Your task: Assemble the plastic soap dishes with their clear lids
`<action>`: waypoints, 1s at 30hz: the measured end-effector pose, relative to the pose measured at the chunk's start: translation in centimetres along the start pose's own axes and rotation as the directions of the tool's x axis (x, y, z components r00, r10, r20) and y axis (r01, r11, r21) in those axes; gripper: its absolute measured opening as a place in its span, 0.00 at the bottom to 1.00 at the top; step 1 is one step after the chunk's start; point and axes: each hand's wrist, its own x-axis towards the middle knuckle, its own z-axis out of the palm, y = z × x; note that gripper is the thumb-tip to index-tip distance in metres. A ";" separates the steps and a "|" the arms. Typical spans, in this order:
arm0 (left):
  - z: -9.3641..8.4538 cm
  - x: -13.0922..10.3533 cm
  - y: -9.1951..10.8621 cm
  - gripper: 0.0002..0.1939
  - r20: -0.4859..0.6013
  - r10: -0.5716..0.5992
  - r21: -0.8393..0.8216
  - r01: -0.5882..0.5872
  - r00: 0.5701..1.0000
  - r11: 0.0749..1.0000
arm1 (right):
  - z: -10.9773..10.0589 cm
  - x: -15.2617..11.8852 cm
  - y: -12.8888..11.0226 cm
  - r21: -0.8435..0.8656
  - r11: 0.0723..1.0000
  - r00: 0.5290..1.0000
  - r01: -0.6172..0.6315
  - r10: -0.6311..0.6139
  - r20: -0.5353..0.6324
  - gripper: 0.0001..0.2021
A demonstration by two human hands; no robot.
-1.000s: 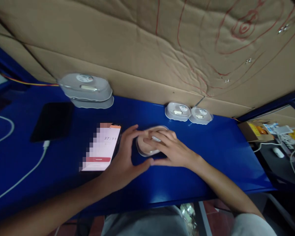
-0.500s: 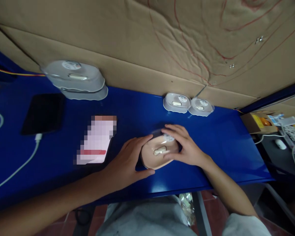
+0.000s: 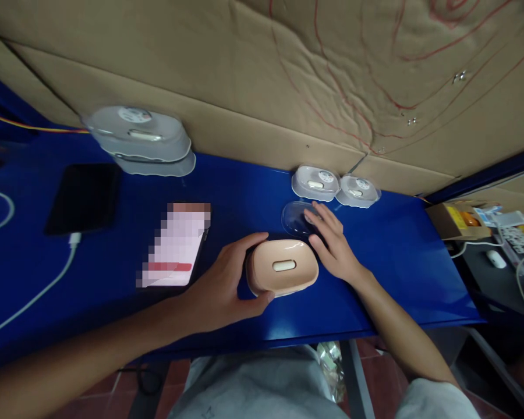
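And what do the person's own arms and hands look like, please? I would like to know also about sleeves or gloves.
Both the left hand and the right hand are without gloves, and no ring, watch or bracelet shows. The right forearm is bare up to a plain, pale grey sleeve. The left forearm is bare too; its sleeve is out of view.

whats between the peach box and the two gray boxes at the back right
In the head view, a clear lid is between them, with the right hand's fingers over its right end and blue table around it.
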 end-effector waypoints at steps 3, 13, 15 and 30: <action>0.1 0.2 -0.3 0.44 -0.028 -0.057 -0.141 0.053 0.998 0.989 | -0.7 -0.2 -1.7 0.091 0.946 0.950 0.311 -0.313 0.013 0.29; 0.1 1.0 -0.1 0.53 0.028 -0.247 -0.592 0.215 0.969 0.777 | 0.6 -0.2 -3.4 0.162 0.935 0.943 0.314 -0.328 0.065 0.23; 0.0 1.3 0.0 0.53 0.070 -0.299 -0.648 0.271 0.952 0.711 | 0.5 -0.2 -3.3 0.192 0.939 0.951 0.284 -0.302 0.072 0.23; -0.7 1.7 0.1 0.51 0.123 -0.342 -0.740 0.316 0.931 0.593 | -0.3 0.0 -1.4 0.695 0.708 0.925 -0.128 0.338 -0.175 0.25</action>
